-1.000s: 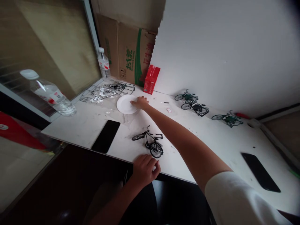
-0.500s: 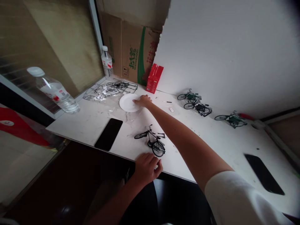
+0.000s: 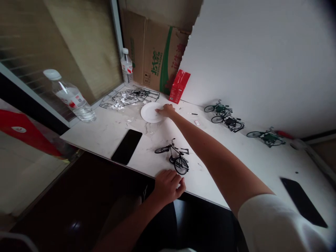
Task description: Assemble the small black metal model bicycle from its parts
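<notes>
My right hand [image 3: 166,110] reaches across the table, its fingers closed at the right rim of a white plate [image 3: 151,112]; the thumb lies over the rim. My left hand [image 3: 169,184] rests at the table's front edge with its fingers curled; whether anything is inside them is hidden. Just beyond it stands a black model bicycle [image 3: 172,154], its spoked wheel close to my left fingers. A small black part [image 3: 184,151] lies beside the bicycle. Left of the bicycle is a black phone [image 3: 127,147].
Two bottles [image 3: 75,99] stand at the left by the window. Black part frames [image 3: 141,93] and clear plastic lie behind the plate, near a red box [image 3: 179,86] and a carton [image 3: 152,56]. Several model bicycles [image 3: 231,122] line the wall. A dark flat object [image 3: 303,201] lies at right.
The view has shifted slightly, so the things on the table appear farther right. Both hands keep nearly the same places beside the plate and the bicycle.
</notes>
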Demonstrator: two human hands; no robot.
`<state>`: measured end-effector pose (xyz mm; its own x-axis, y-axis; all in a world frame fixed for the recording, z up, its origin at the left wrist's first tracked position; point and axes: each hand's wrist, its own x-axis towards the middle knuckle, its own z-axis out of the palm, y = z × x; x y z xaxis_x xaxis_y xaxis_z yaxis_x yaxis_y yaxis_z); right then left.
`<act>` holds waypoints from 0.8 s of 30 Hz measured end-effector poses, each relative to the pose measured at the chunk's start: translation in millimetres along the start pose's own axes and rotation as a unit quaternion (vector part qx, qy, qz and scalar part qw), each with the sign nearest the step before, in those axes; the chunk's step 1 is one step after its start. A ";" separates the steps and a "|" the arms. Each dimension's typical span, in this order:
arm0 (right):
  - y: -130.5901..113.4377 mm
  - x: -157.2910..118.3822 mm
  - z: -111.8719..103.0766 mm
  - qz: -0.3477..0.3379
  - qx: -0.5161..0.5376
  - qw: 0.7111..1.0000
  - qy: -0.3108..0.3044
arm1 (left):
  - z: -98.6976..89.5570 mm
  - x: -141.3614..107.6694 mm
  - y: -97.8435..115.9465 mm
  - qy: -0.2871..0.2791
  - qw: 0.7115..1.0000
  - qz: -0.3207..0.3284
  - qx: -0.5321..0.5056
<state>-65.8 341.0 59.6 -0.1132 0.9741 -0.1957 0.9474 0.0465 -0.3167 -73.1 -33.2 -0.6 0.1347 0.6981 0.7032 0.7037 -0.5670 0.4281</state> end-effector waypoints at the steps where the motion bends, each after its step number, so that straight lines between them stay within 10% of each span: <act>1: 0.8 1.3 0.4 0.001 0.001 1.000 -0.001 | 0.1 -0.1 -0.1 0.000 1.000 0.000 0.003; 24: -3.7 -31.4 0.2 -0.019 -0.043 0.994 0.098 | -2.8 0.8 -0.4 0.002 1.000 0.000 0.000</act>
<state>-65.8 310.2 66.7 -0.0966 0.9953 0.0012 0.9668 0.0942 -0.2375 -75.2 -33.6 1.4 0.1318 0.6962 0.7057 0.7036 -0.5672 0.4281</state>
